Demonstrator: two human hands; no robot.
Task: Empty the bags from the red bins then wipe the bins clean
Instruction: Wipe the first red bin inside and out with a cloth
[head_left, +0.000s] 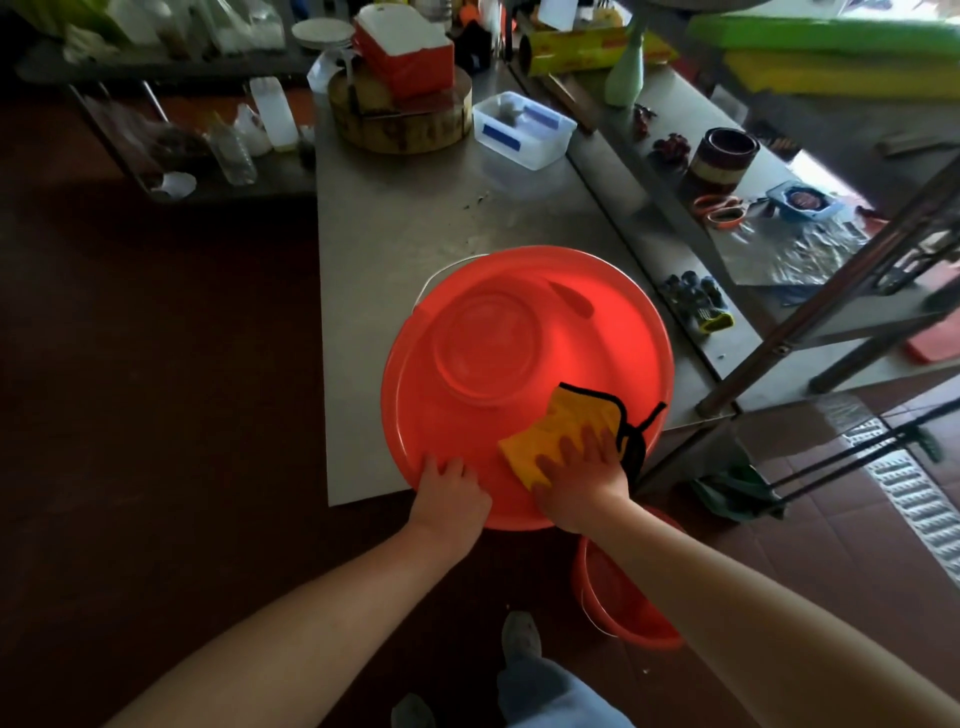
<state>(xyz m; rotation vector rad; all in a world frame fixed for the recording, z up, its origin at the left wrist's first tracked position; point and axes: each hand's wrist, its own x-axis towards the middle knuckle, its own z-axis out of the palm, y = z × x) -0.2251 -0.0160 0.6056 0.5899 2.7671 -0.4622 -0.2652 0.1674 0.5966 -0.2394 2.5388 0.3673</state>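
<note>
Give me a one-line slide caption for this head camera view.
Right hand presses a yellow cloth inside a red bin on a steel table, left hand holding its rim.

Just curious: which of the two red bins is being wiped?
The big red bin on the table: the right hand presses a yellow cloth inside it while the left hand holds its rim. The other red bin sits on the floor, untouched.

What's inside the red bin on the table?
The bin holds only a yellow cloth, pressed to its near inner wall by the right hand; no bags show and its base is bare. The left hand grips the near rim. The wall under cloth and hand is covered.
</note>
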